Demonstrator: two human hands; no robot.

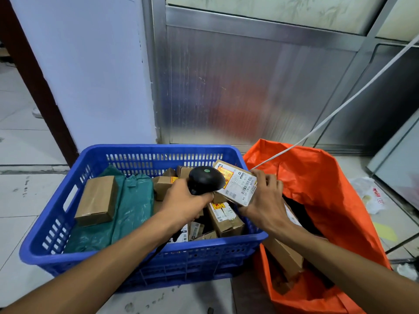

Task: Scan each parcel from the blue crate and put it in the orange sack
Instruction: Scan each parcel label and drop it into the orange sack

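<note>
Head view: hands grip scanner (205, 180) (left (188, 201)) and parcel (238, 183) (right (264, 200)) above blue crate (136, 264) rim beside orange sack (328, 189).

- A pale lilac-white wall panel (90, 71) stands behind, upright, beside a dark brown door frame (34, 71) on its left.
- A brushed metal partition (260, 87) fills the back right, with frosted panes above it.
- A white cable (353, 96) runs slanting down from the upper right.
- The floor is of light tiles (20, 191), marked with dark spots.
- A crumpled white plastic bag (371, 196) with red print lies on the floor at right.
</note>
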